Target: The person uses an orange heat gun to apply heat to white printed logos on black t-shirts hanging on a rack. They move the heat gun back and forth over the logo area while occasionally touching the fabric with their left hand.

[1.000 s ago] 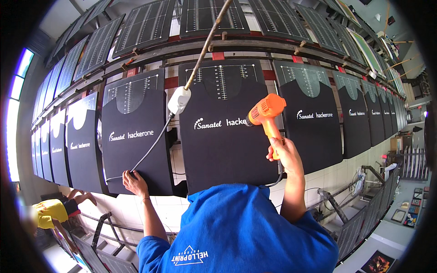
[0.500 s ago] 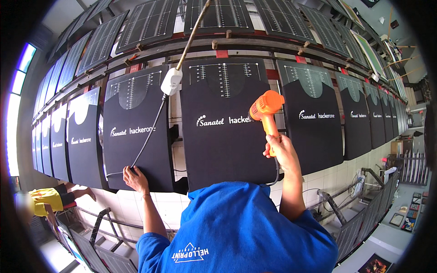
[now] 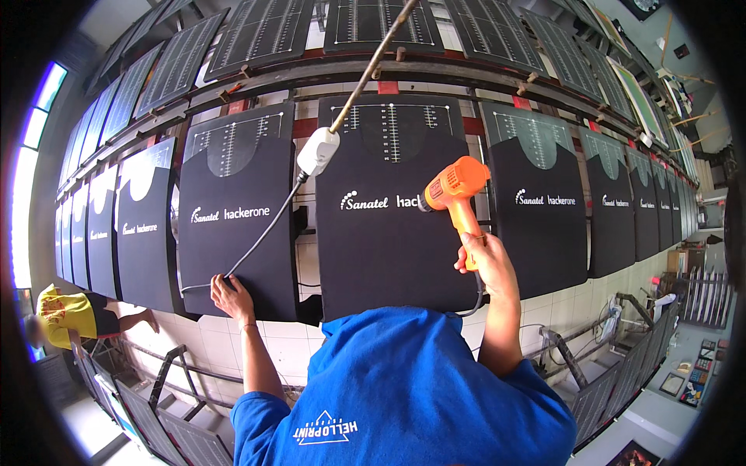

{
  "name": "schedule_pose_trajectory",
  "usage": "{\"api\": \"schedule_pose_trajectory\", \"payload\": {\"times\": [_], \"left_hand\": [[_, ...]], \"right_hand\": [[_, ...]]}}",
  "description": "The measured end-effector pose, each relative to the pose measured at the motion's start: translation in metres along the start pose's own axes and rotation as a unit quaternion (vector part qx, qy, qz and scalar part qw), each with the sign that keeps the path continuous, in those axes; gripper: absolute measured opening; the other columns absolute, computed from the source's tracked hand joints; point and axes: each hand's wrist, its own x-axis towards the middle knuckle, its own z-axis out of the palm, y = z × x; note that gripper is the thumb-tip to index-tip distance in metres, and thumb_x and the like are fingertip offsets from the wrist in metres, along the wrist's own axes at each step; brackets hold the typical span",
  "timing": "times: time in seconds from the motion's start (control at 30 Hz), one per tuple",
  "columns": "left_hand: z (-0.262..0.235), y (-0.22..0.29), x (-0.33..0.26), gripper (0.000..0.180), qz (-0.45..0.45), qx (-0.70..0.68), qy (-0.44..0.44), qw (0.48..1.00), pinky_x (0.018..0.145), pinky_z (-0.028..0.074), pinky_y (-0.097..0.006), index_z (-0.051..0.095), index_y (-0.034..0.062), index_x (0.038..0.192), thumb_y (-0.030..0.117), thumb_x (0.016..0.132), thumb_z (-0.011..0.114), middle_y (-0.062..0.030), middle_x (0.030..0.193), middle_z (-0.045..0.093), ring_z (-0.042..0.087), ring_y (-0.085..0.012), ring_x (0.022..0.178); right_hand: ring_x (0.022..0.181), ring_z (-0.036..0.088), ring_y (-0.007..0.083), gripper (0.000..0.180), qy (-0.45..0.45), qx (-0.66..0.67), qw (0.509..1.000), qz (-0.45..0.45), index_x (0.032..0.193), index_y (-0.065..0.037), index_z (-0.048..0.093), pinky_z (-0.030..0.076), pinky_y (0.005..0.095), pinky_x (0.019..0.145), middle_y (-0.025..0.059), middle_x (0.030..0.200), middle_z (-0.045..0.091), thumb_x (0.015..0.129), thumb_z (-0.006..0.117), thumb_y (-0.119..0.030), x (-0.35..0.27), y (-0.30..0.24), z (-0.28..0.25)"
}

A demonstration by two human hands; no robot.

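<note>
My right hand [image 3: 489, 262] is wrapped round the handle of an orange heat gun [image 3: 460, 185]. Its dark nozzle points left, above the white print on a black T-shirt [image 3: 381, 256] stretched over the middle board. To the left, my left hand [image 3: 231, 298] rests low on a neighbouring black T-shirt [image 3: 233, 248]. Its fingers are bent on a dark power cord [image 3: 268, 229], which turns sharply at the fingertips. This cord climbs to a white plug connector [image 3: 318, 152] hanging from a pale cable in front of the boards.
More boards with printed black shirts [image 3: 536, 225] line both sides. Behind a dark rail [image 3: 435, 68] stands another row of bare boards [image 3: 264, 35]. A person in a yellow shirt [image 3: 66, 317] is at the far left. Black metal frames [image 3: 579, 365] stand at the lower right.
The white connector and its cable have shifted right in view. The heat gun sits slightly lower and further right. The person in yellow has moved left and up in view.
</note>
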Motion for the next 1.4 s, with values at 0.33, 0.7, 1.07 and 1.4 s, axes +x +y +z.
{"api": "schedule_pose_trajectory", "payload": {"times": [0.33,0.7,1.07,1.4], "left_hand": [[-0.003,0.004,0.001,0.034,-0.002,-0.008,0.005,1.000,0.104,0.034,-0.043,0.056,0.0070,0.121,0.030,0.097,0.053,-0.0068,0.132,0.052,0.043,-0.0277,0.127],[-0.003,0.003,0.001,0.035,-0.001,-0.004,-0.001,1.000,0.104,0.034,-0.044,0.055,0.0067,0.122,0.031,0.098,0.052,-0.0079,0.133,0.052,0.043,-0.0285,0.127],[-0.003,0.005,0.001,0.035,-0.009,-0.004,-0.006,1.000,0.106,0.031,-0.043,0.055,0.0061,0.122,0.031,0.098,0.051,-0.0068,0.134,0.052,0.042,-0.0264,0.129],[-0.001,0.001,0.000,0.036,-0.009,-0.012,-0.002,1.000,0.106,0.032,-0.043,0.056,0.0062,0.122,0.033,0.099,0.050,-0.0071,0.134,0.052,0.042,-0.0274,0.129]], "right_hand": [[0.059,0.061,0.0111,0.033,-0.019,-0.011,1.000,0.001,0.101,-0.002,0.057,0.049,0.0237,0.054,0.0024,0.070,0.059,0.095,0.063,-0.033,0.002,-0.004,0.006],[0.058,0.061,0.0111,0.034,-0.021,-0.023,0.999,-0.011,0.101,-0.001,0.057,0.049,0.0233,0.053,0.0025,0.070,0.059,0.094,0.064,-0.033,0.009,-0.003,0.013],[0.059,0.061,0.0110,0.033,-0.020,-0.014,1.000,-0.017,0.103,-0.002,0.057,0.050,0.0240,0.054,0.0023,0.071,0.059,0.095,0.063,-0.033,0.026,-0.004,0.014],[0.059,0.061,0.0111,0.033,-0.046,-0.002,0.999,0.007,0.103,-0.002,0.057,0.049,0.0241,0.053,0.0023,0.070,0.058,0.094,0.063,-0.033,0.005,-0.001,0.015]]}}
